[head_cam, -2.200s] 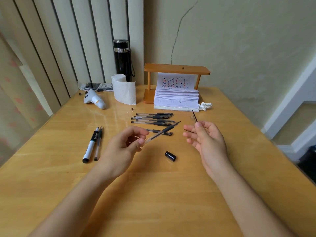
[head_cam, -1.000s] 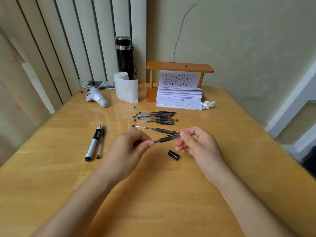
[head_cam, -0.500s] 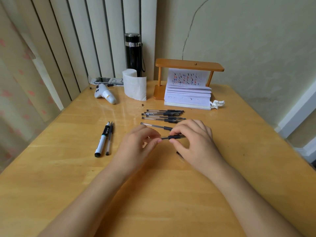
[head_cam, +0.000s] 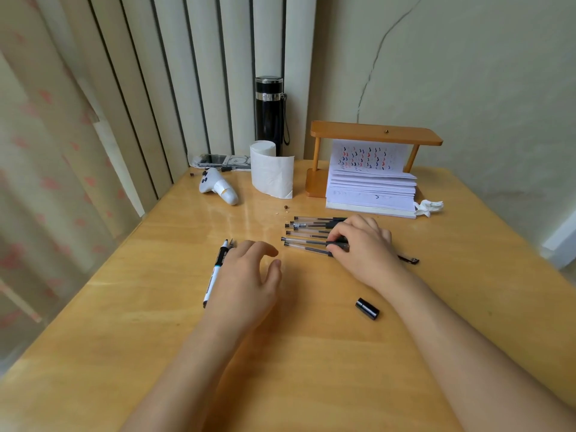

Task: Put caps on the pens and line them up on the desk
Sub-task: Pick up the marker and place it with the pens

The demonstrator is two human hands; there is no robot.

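Several clear gel pens (head_cam: 307, 233) lie side by side in a row on the wooden desk (head_cam: 311, 353). My right hand (head_cam: 363, 247) rests over the right end of the row, its fingers closed on the nearest capped pen (head_cam: 308, 244) at its black grip. My left hand (head_cam: 246, 275) hovers open to the left, palm down, holding nothing. Just left of it lie a white marker (head_cam: 215, 275) and a thin pen, mostly hidden. A loose black cap (head_cam: 367, 308) lies near my right forearm.
At the back stand a black flask (head_cam: 269, 110), a paper roll (head_cam: 271, 173), a wooden stand (head_cam: 374, 137) over a paper stack (head_cam: 371, 194), a white controller (head_cam: 218, 190) and a crumpled tissue (head_cam: 428, 207). The desk's left edge meets the curtain.
The cap went onto the pen held between both hands. My right hand then carried it to the row and laid it down; my left hand let go and moved left.
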